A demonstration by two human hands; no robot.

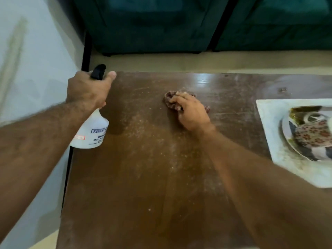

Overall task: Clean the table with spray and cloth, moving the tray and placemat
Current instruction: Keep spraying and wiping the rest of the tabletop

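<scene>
We look down on a brown wooden surface (143, 168) dusted with pale specks and streaks, midway through a wipe-down. Our left hand (86, 90) holds a white spray bottle (91, 132) above the surface's left edge, fingers (111, 75) clamped round its neck just under the black trigger head, the thumb stretched forward. Our right hand (190, 112) presses a crumpled reddish cloth (170, 101) flat against the far middle of the surface, fingers curled over the cloth and bunching it beneath the palm. At the right edge lies a pale placemat (265, 123) carrying a patterned tray (309, 137) that runs out of view; both sit well apart from the cloth. Beyond the surface we see a strip of floor and dark green furniture (152, 24).

The step in hand, as we judge it, is wiping the sprayed left portion. To do it well, we would keep firm downward pressure and draw the cloth in overlapping passes from the far edge toward us, gathering the specks rather than scattering them. The bottle is best held upright and clear of the path. The patch under the placemat looks yet to be reached, so the tray and mat will need shifting.
</scene>
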